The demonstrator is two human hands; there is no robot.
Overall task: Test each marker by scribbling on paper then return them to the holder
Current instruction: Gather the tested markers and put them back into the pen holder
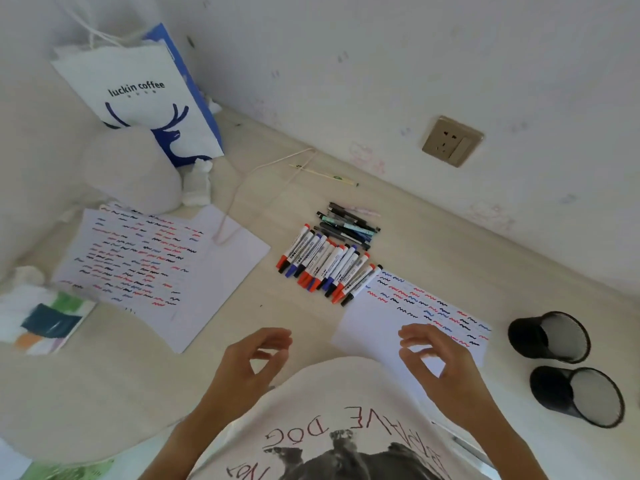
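Markers (325, 265) lie beyond both empty hands, left (258, 358) and right (433, 355).

Before me I count two black mesh holders (549, 337), two scribbled paper sheets (398, 317), roughly a dozen white-barrelled markers (325, 265) in one row, a smaller heap of dark pens (349, 223) too tangled to number, one coffee bag (138, 95), one wall socket (452, 141).
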